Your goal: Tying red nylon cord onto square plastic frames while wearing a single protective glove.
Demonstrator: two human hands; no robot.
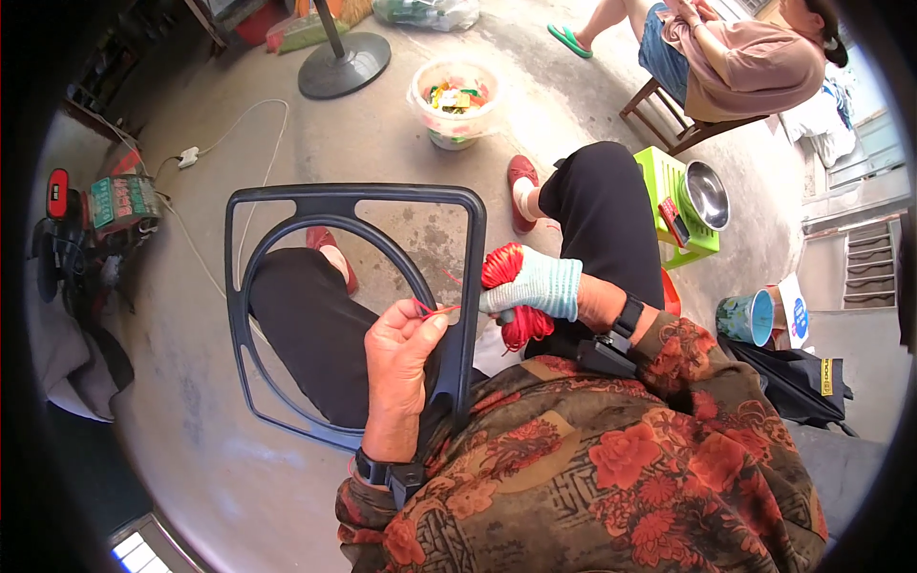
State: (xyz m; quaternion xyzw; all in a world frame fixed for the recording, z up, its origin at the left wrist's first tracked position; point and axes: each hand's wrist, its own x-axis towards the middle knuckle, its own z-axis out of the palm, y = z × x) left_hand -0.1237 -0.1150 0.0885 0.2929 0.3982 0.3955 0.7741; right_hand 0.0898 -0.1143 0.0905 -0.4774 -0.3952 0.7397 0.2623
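Head view: red cord (502, 265) sits bunched in the gloved right hand (542, 286); the bare left hand (394, 351) pinches a length of it beside the right bar of the frame (475, 224). Light, even tension should prevent tangling. The cord's path near the bar is unclear.

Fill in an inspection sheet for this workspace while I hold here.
Surface: concrete floor, stained in places.
Work items: dark frame with a round opening; red cord hank.
Clutter: plastic bucket holding scraps; steel bowl on green stool.
Hands: left hand bare, pinching red strand; right hand gloved, gripping the hank.
Cables: white cable looped across the floor, left side.
Surroundings: seated person, upper right; round-based stand, top.
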